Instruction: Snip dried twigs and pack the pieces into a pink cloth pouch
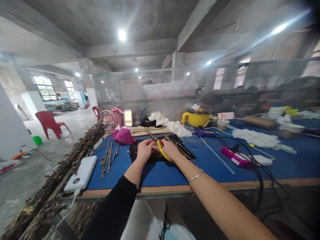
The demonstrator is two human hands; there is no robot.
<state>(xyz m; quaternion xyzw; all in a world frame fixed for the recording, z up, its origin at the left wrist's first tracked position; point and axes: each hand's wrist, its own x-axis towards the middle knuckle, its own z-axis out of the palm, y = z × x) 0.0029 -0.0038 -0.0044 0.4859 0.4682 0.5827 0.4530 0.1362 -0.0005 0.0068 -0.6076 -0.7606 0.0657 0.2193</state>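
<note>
My left hand (144,150) is closed in a pinch on thin brown twigs (152,136) over a black cloth (160,150) on the blue table (175,173). My right hand (169,148) is closed round yellow-handled scissors (162,151), right beside the left hand and touching the same twigs. A silver bracelet sits on my right wrist. A small loose bunch of twigs (108,158) lies to the left of my hands.
A white power bank (81,174) lies at the table's left edge. A large pile of dry branches (62,173) runs along the left side. A pink cloth (123,136), yellow pot (196,118), magenta device (236,156) with black cables, glue gun (205,134) and white rags lie beyond.
</note>
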